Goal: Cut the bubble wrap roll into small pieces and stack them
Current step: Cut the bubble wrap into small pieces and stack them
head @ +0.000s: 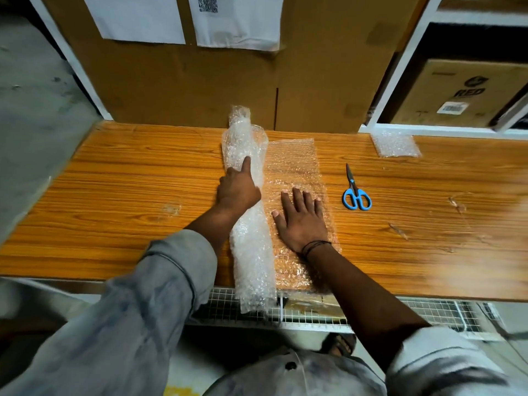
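A long wooden counter [128,181] runs across the frame, with brown cardboard [183,90] behind it. In the middle lies the bubble wrap roll [251,252], thick, its loose sheet [294,164] spread flat to the right. The left hand [237,192] holds the roll, fingers curled round its side. The right hand [303,221] presses the sheet with fingers [297,195] straight and spread. A small cut piece [395,144] sits at the upper right. The scissors [355,192] lie untouched. I think most of the cutting is left.

The wood-grain table [128,195] carries a bubble wrap roll [251,252] at centre. Its unrolled sheet [294,164] lies at three o'clock, with blue-handled scissors [355,192] beyond and a cut piece [395,144] at two o'clock.
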The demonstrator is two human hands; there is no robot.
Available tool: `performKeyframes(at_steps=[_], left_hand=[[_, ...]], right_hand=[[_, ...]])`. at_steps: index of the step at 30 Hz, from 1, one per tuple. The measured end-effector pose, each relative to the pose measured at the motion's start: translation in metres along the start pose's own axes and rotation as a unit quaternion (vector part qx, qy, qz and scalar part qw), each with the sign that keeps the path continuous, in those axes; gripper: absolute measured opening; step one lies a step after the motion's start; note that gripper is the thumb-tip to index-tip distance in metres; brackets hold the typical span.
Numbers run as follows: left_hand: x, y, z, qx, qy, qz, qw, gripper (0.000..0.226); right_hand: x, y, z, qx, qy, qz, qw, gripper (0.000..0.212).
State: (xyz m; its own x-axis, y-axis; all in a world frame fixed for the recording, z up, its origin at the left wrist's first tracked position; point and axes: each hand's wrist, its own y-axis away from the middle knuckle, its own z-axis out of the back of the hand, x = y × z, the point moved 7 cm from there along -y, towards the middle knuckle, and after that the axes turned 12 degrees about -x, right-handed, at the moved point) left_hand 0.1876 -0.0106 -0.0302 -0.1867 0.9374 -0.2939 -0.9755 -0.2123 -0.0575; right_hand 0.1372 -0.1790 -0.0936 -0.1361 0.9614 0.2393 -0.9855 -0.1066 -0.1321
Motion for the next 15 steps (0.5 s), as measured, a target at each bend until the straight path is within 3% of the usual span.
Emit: performKeyframes(at_steps=[6, 9, 13, 15], left_hand=[[0.014, -0.012, -0.002, -0.050, 0.000, -0.114, 0.992, 0.074], [0.020, -0.018, 0.001, -0.045, -0.059, -0.107, 0.991, 0.078], [0.014, -0.010, 0.018, -0.072, -0.099, -0.015, 0.992, 0.093], [0.001, -0.002, 0.024, -0.101, -0.108, -0.043, 0.988, 0.096]], right_hand=[[-0.006, 0.000, 0.000, -0.005, 0.005, -0.021, 1.000, 0.071], [-0.006, -0.002, 0.002, -0.007, 0.004, -0.022, 1.000, 0.071], [-0.007, -0.001, 0.002, -0.010, 0.003, -0.022, 1.000, 0.071], [-0.008, 0.001, 0.002, -0.010, 0.007, -0.022, 1.000, 0.071]])
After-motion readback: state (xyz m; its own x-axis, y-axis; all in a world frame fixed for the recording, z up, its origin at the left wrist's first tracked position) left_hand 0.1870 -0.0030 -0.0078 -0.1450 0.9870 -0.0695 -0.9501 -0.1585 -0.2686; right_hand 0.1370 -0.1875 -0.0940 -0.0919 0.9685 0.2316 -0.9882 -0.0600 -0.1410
